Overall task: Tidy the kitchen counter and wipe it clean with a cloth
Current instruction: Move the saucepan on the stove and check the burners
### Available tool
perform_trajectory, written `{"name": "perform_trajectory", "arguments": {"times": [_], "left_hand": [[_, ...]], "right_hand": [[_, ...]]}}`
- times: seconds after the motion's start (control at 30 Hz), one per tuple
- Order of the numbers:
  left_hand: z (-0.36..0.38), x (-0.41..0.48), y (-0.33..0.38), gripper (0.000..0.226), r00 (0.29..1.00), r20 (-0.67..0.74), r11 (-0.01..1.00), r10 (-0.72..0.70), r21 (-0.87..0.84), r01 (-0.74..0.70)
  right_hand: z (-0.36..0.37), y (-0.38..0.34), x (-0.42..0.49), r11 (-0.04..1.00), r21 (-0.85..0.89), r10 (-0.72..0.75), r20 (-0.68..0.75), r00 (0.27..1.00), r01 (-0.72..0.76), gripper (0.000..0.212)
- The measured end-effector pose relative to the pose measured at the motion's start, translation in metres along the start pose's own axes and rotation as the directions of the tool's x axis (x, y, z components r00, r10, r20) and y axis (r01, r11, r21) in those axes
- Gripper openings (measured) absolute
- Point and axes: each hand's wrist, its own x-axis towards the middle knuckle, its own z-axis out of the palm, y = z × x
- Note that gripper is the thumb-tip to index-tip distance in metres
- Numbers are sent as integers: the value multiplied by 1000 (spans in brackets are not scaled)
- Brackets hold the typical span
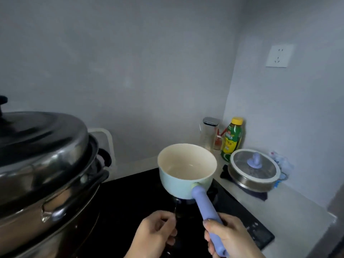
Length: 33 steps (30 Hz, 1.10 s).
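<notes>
Far left, a big steel steamer pot (46, 164) filled the edge of the view, domed lid on, black knob on top, black side handles showing. Behind it, a white frame (107, 138) stood against the grey wall. The black cooktop (130, 202) ran across from there.

Low in the middle, the left hand (154, 233) was over the cooktop with its fingers (172, 234) curled in tight, apparently pinching a thin dark rod (175, 211) that ran up toward the burner; the light was too poor to tell what it was.

Next, the saucepan (186, 170): mint green outside, cream inside, nothing in it, sitting over the cooktop's right side. Its purple handle (203, 203) pointed back toward the person, and the right hand (229, 237) had it firmly, fingers wrapped round the lower half and the thumb laid along the top.

Beyond the pan, in the corner, a clear canister (209, 133) with a silver lid stood just beside a green bottle (231, 140) with a yellow cap. Right of the cooktop, on the pale surface (297, 211), a small steel pan (249, 184) rested on a dark pad (260, 195), its glass lid (260, 172) closed with a purple knob in the middle. Something blue and white (281, 161) was tucked behind it against the wall. High on that right wall was a white socket (279, 55).
</notes>
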Motion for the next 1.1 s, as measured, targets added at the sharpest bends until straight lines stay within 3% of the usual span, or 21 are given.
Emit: {"name": "perform_trajectory", "arguments": {"times": [0.1,0.2,0.6,0.9,1.1], "left_hand": [[-25,9,-16,7,971,-234,999,-46,5,48],[-32,18,-27,14,931,-357,997,-79,-3,83],[10,40,-35,23,898,-435,996,-60,29,81],[22,36,-39,19,891,-447,995,-75,32,100],[13,21,-43,22,899,-434,992,-59,75,101]], "right_hand": [[-30,-3,16,993,-94,-76,-8,997,75,24],[-43,-8,40,998,-69,-8,27,1000,10,22],[-66,-18,55,996,-77,53,230,972,-36,24],[-73,-6,47,984,-177,63,210,976,-26,17],[-81,-16,43,985,-163,96,232,968,-58,25]]}}
